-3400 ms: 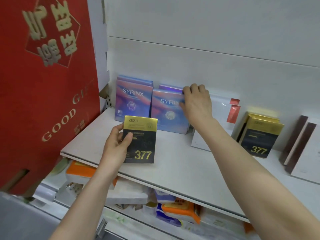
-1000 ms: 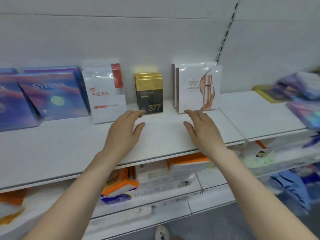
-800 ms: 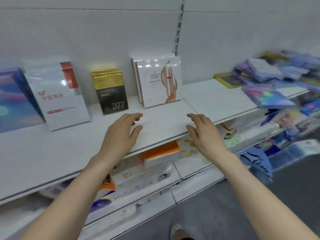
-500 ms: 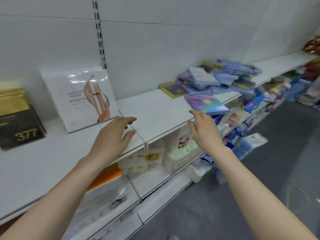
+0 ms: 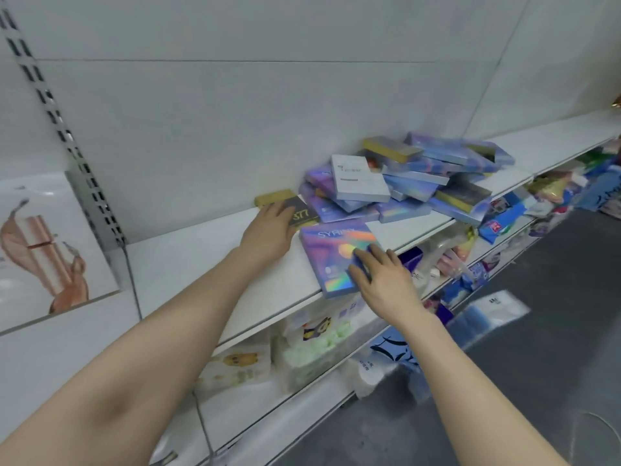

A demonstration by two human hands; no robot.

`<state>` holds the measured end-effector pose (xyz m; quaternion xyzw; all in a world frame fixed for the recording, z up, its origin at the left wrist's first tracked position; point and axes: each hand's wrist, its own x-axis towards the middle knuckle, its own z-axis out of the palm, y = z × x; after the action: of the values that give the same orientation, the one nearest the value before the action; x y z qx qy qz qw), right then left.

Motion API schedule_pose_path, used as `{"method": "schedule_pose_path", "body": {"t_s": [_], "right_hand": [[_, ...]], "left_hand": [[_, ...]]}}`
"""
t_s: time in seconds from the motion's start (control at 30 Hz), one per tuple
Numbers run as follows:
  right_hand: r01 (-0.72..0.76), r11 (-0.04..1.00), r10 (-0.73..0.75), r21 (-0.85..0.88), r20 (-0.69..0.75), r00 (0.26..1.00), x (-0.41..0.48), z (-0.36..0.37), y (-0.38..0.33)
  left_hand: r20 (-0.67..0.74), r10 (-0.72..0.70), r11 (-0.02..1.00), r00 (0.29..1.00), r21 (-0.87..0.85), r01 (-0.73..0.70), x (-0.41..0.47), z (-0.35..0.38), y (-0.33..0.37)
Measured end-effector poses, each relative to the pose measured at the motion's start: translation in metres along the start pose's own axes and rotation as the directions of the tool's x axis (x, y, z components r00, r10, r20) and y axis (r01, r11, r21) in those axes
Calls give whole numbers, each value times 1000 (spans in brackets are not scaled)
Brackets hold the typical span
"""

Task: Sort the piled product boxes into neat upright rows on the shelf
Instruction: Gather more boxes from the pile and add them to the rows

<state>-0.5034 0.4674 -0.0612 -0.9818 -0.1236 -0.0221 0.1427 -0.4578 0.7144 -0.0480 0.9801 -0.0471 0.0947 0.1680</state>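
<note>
The pile of boxes (image 5: 413, 183) lies in a loose heap on the white shelf (image 5: 201, 264), up against the back wall (image 5: 268, 112). It is mostly flat purple-blue iridescent cartons lying crosswise over one another, a few with gold ends, none upright. On top of the pile, toward its left side, a white box (image 5: 359, 178) lies face up.

Just in front of the pile a purple SYRINX box (image 5: 331, 260) lies flat, its near corner reaching the shelf's front edge. My right hand (image 5: 384, 284) rests on the near right part of that box, palm down, fingers straight and a little spread, thumb out beside them; I pinch nothing.

At the pile's left edge, touching it or just beside it, a black and gold 377 box (image 5: 302, 215) lies flat with its number upside down to me. My left hand (image 5: 270, 230) lies over its left half, palm down, fingers straight and pressed together. I cannot tell whether the thumb hooks under the box.

Well to the left of the pile a slotted rail (image 5: 57, 129) runs up the wall. Beyond the rail a tall white carton (image 5: 43, 250) with a pink figure stands upright, leaning back. Below the pile, on the lower level, soft packs (image 5: 312, 348) in white, green and blue are crammed together. Below and to the right of the pile is dark grey floor (image 5: 554, 364).
</note>
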Motion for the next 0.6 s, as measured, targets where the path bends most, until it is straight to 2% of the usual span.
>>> {"method": "schedule_pose_path", "body": {"t_s": [0.1,0.17,0.23,0.37,0.5,0.6], "right_hand": [[18,1000,-18,22,-12,1000,-2,-3,-3],[18,1000,-18,15,3,1000,2,-6,-3],[-12,999,13,35,-21,1000,10,-9,-3],[-87,994,88,61,-8,996,27,-15,-7],[-110,991,115,-71,74,991,41,-18,-14],[-114,986,126,-123,95,988,46,-15,-22]], "left_hand": [[150,-8,992,989,123,-10,12,9,-7],[203,-4,983,979,182,-34,4,10,-12],[180,-3,981,984,191,-32,-13,5,-16],[113,-27,996,993,90,17,-64,-13,-23],[37,-66,997,997,49,64,-114,-31,-31],[-7,-177,984,984,37,177,-131,-41,-36]]}}
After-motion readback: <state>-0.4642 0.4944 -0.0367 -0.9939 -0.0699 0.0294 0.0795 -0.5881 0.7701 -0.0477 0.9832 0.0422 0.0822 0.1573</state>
